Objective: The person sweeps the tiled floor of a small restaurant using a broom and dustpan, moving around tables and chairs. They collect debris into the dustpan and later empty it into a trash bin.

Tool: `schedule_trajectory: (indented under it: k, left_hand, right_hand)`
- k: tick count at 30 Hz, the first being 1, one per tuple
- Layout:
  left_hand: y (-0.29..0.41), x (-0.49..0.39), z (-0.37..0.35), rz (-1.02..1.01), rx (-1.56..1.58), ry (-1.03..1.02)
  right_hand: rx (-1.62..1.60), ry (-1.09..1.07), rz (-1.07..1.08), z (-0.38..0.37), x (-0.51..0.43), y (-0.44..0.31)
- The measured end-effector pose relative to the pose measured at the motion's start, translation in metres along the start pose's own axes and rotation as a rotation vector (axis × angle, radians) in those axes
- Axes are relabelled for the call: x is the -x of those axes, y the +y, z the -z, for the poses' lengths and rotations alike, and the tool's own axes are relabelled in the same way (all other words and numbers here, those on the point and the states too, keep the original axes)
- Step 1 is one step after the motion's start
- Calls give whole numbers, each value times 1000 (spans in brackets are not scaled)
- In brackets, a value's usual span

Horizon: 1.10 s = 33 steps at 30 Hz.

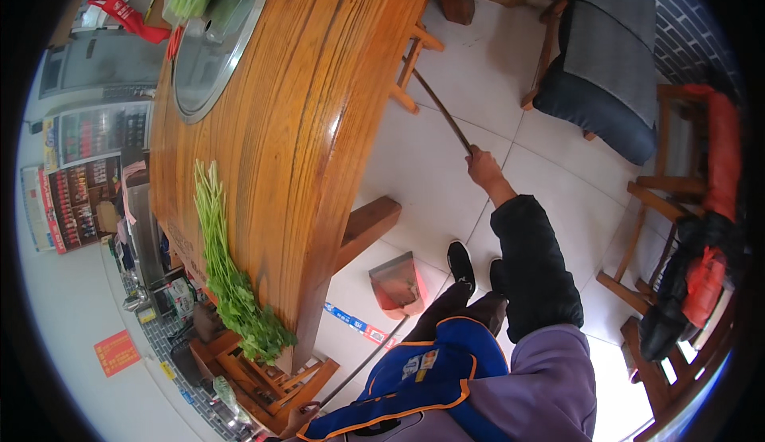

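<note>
A long thin pole (443, 110) slants across the tiled floor, and my right hand (485, 170) is wrapped around its near end. The pole's far end disappears beneath the wooden table by a stool's legs, so whatever is fixed there is hidden. Low in the picture, at the edge of my blue apron, my left hand (300, 419) grips the thin dustpan handle (366, 363). The red dustpan (397, 286) rests on the floor beside the table leg, just left of my shoes (461, 265). Some dark debris shows inside it.
The wooden table (281, 113) carries a bunch of leafy green herbs (230, 286) and a round metal-rimmed inset (209, 71). Table legs (367, 224) and a wooden stool (412, 71) stand low. A cushioned seat (603, 77) and wooden chairs (663, 203) line the right.
</note>
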<state>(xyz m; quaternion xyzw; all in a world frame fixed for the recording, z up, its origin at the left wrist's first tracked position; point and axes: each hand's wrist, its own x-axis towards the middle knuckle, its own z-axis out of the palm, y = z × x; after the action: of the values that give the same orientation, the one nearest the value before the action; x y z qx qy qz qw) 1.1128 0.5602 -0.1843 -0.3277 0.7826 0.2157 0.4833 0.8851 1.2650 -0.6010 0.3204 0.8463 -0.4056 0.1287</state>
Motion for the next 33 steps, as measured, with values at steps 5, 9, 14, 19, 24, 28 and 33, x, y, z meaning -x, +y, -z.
schedule_trajectory:
  k: [5, 9, 14, 19, 24, 28, 33]
  left_hand:
    - [12, 7, -8, -22, 194, 11]
    - [37, 23, -21, -28, 51, 70]
    - [56, 37, -34, -59, 7, 53]
    - [67, 56, -40, -157, 55, 119]
    - [51, 43, -40, -131, 140, 106]
    - [20, 13, -39, -168, 199, 91]
    - [-3, 6, -46, -152, 295, 147]
  right_hand:
    - [53, -44, -7, 25, 59, 3]
    - [104, -65, -52, 60, 115, 3]
    - [78, -126, -130, 131, 220, -14]
    - [-419, -226, -426, 247, 314, -36]
    - [-556, -246, -411, 300, 340, -52]
    - [-589, -212, -359, 307, 304, -44]
    - [-73, -94, -87, 280, 227, -44]
